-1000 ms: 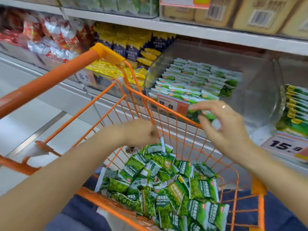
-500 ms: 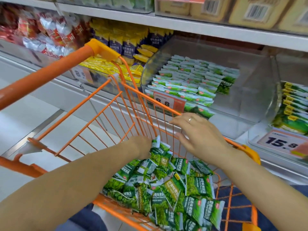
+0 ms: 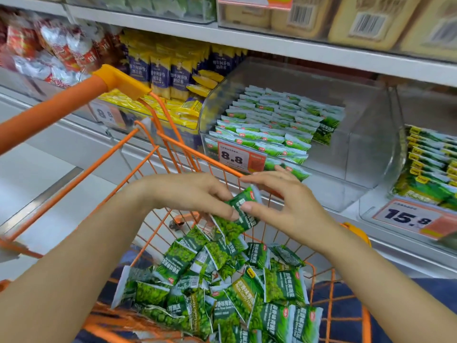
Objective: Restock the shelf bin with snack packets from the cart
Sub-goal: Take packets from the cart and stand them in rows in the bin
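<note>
An orange wire cart holds a heap of green snack packets. Above the heap, my left hand and my right hand both pinch a small bunch of green packets, the left from the left side, the right thumb pressing on top. Beyond the cart rim stands a clear shelf bin with rows of the same green packets filling its left half. The bin's right half is bare.
A price tag reading 8.8 hangs on the bin front. Yellow and blue packets fill the bin to the left, red ones further left. Another green-packet bin with a 15.8 tag stands right. A shelf runs overhead.
My left hand rose out of the heap with packets. My right hand came back from the shelf bin, dropped toward the cart and now meets the left on the packets.
</note>
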`<state>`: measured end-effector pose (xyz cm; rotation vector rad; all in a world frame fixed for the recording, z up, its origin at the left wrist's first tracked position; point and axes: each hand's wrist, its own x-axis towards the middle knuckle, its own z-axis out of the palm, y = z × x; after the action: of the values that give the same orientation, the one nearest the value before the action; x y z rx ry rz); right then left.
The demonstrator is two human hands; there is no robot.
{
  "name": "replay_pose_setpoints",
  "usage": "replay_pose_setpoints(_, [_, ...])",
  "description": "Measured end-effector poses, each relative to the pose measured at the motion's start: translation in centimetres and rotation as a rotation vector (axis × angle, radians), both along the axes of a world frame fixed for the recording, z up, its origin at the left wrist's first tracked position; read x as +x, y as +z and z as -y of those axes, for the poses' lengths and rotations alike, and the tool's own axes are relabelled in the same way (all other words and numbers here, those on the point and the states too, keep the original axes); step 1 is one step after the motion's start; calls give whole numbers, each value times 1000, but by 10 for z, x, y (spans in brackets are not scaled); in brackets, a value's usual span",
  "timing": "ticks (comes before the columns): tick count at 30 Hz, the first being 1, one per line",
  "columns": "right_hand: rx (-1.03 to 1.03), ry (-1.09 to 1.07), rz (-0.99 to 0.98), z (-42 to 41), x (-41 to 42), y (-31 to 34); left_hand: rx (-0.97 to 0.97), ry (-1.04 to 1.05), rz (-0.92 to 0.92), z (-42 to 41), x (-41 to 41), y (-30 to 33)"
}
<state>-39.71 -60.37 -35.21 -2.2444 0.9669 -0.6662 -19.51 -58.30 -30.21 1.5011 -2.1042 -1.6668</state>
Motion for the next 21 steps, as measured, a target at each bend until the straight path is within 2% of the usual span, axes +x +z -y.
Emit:
replay_pose_setpoints(2, [133,-47,200,1,-2,4,-40,56,-68,-3,2,4])
replay_pose_setpoints(4, [198,-85,325,2,-6,8,-147,197,-107,-1,4,0])
replay_pose_setpoints(7, [267,-155,467,3,-7,15,-326,421,-200,1,2,-3])
replay_pose_setpoints(11, [310,-232,566,5,-8,17,-459,580,-304,3,-9,-14])
replay_pose_setpoints(15, [366,-202,573,8,-10,17,-384,741,-545,7,-28,-24])
replay_pose_setpoints(18, [461,-289,751,18,-19,21,-324,773,-621,14,-52,-21])
replay_pose_setpoints(21, [545,-323,887,22,-27,30,-354,855,-689,25,-82,-13])
